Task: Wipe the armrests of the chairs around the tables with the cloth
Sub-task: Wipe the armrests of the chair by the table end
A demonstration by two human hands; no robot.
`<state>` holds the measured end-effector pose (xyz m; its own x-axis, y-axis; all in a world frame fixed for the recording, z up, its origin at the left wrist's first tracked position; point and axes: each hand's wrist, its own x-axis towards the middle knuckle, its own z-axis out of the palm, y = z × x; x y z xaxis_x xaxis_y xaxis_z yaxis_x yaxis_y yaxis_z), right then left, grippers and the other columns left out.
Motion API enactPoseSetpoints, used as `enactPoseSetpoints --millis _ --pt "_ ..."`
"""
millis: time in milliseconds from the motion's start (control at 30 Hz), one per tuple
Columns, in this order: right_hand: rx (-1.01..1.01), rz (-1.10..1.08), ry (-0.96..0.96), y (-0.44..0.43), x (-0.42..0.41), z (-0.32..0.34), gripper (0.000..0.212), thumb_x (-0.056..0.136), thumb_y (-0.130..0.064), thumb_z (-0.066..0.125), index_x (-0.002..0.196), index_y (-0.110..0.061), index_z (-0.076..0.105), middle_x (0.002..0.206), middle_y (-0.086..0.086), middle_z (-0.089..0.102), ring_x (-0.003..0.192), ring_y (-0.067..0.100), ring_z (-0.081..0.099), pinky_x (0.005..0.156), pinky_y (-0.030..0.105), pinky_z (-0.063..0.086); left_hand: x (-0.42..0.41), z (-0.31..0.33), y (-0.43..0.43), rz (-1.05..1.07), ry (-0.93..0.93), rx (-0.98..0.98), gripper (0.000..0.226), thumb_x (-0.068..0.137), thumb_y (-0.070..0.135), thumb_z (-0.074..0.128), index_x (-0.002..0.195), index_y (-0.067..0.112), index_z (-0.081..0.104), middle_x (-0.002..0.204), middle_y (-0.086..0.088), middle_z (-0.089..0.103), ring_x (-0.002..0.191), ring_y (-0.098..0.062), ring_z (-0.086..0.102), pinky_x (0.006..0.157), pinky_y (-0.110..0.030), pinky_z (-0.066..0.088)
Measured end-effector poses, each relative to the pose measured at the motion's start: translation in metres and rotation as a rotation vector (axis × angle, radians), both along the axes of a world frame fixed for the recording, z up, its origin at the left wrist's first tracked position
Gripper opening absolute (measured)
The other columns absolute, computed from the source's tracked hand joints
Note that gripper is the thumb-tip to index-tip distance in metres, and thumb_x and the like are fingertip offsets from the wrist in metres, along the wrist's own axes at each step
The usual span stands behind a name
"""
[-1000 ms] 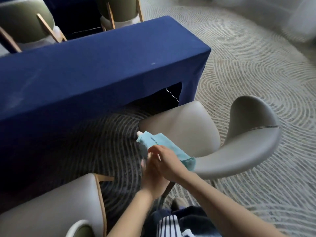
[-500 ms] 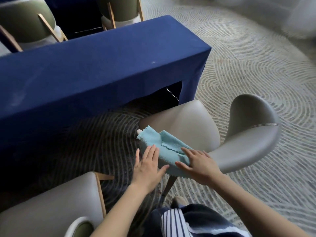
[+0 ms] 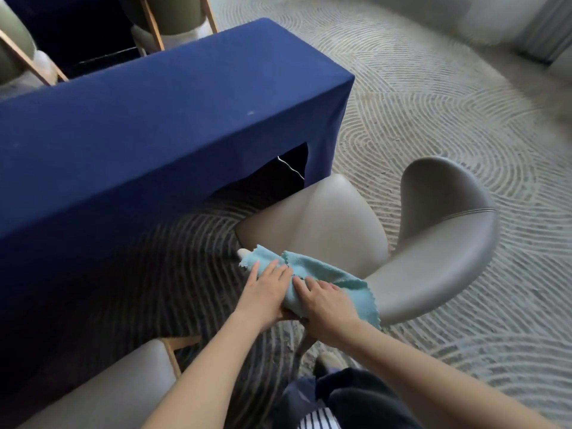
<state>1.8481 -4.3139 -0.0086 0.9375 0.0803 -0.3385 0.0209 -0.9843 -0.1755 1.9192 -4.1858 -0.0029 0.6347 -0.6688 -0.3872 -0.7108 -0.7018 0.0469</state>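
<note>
A light blue cloth (image 3: 328, 275) is draped over the near armrest of a grey padded chair (image 3: 439, 243). Only the armrest's pale tip (image 3: 243, 252) pokes out at the cloth's left end. My left hand (image 3: 266, 292) lies over the cloth's left part, fingers on top and thumb tucked underneath. Close beside it, my right hand (image 3: 328, 305) holds the cloth the same way, wrapping it round the armrest. The chair's far armrest and back curve round on the right.
A long table under a dark blue cover (image 3: 139, 144) stands just beyond the chair. A second grey chair (image 3: 102, 388) is at the lower left, and green-backed chairs (image 3: 173, 13) stand behind the table. Patterned carpet (image 3: 433, 103) spreads to the right.
Both hands moved together on the cloth. Half a second ago they lay flat and apart; now they wrap the cloth round the armrest.
</note>
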Motion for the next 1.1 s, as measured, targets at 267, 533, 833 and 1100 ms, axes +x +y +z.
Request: enactPoseSetpoints --millis 267,533,833,1100 --pt "-0.047 -0.099 0.016 0.049 0.039 -0.009 0.075 0.08 -0.011 0.063 0.142 -0.01 0.02 0.127 0.012 0.046 0.113 0.032 0.051 0.091 0.042 0.043 0.05 -0.028 0.051 -0.097 -0.127 -0.024 0.087 0.054 0.042 0.086 0.131 0.016 0.056 0.136 0.003 0.054 0.128 -0.015 0.048 0.099 -0.05 0.042" --pt "0.086 -0.169 0.168 0.06 0.07 -0.01 0.08 0.079 -0.03 0.064 0.143 -0.014 0.018 0.125 0.008 0.045 0.115 0.031 0.048 0.084 0.038 0.041 0.084 -0.03 0.05 -0.164 0.033 0.011 0.064 0.097 0.032 0.044 0.15 0.019 0.01 0.156 0.011 0.012 0.146 -0.01 -0.002 0.118 -0.041 0.004" --pt "0.158 -0.321 0.183 0.057 0.074 -0.017 0.058 0.087 -0.042 0.052 0.135 -0.018 0.03 0.129 0.01 0.044 0.115 0.034 0.049 0.087 0.043 0.041 0.085 -0.031 0.042 -0.183 -0.003 -0.017 0.06 0.092 0.024 0.054 0.146 0.017 0.028 0.153 0.004 0.028 0.143 -0.015 0.019 0.113 -0.03 0.019" --pt "0.03 -0.241 -0.056 0.052 0.044 -0.023 0.041 0.094 -0.036 0.045 0.129 -0.015 0.037 0.118 0.007 0.056 0.104 0.031 0.057 0.08 0.041 0.04 0.06 -0.031 0.019 -0.237 -0.198 0.014 0.033 0.094 0.014 0.042 0.127 0.019 0.047 0.134 0.004 0.05 0.124 -0.018 0.042 0.101 -0.031 0.027"
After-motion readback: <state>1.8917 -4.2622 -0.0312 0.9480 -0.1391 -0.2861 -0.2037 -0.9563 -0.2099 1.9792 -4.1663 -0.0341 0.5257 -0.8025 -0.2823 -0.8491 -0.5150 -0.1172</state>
